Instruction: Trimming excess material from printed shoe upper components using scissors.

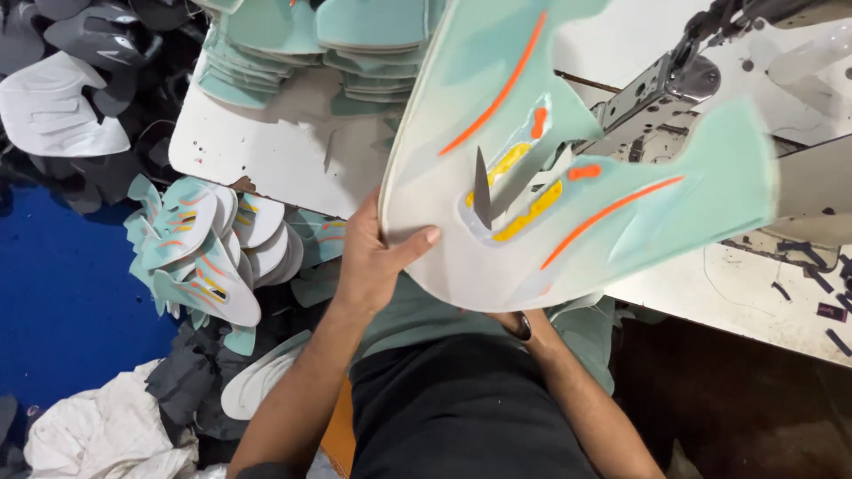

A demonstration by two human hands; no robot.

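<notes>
The left hand (377, 257) grips the edge of a mint-green shoe upper piece (497, 133) with orange stripes, held up close above the lap. The right hand (515, 321) is mostly hidden under this piece, so its grip cannot be told. Behind stands a sewing machine (666, 98) on a white worktable (275, 146), with a stack of mint pieces (266, 53).

One mint shoe upper (568, 168) is held up, and two hands are counted, left hand (377, 253) and right hand (519, 324). One sewing machine (666, 93) is seen on one desk (275, 146); stacked uppers (209, 257) cannot be counted.
</notes>
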